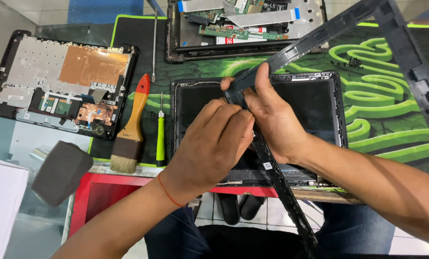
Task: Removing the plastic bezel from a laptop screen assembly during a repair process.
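Nearest, the left hand [213, 146] pinches its fingertips together on the thin black plastic screen bezel frame [281, 187], lifted clear of the desk. Just at its 2 o'clock, the right hand [272, 117] clamps thumb and fingers around the same frame's corner. Beneath both lies the dark flat laptop screen panel [315, 103] on the green-patterned black desk mat [392, 129]. At 9 o'clock rest a green-handled screwdriver [160, 139] and a wooden-handled paintbrush [132, 129]; farther left, an opened black laptop base [60, 81].
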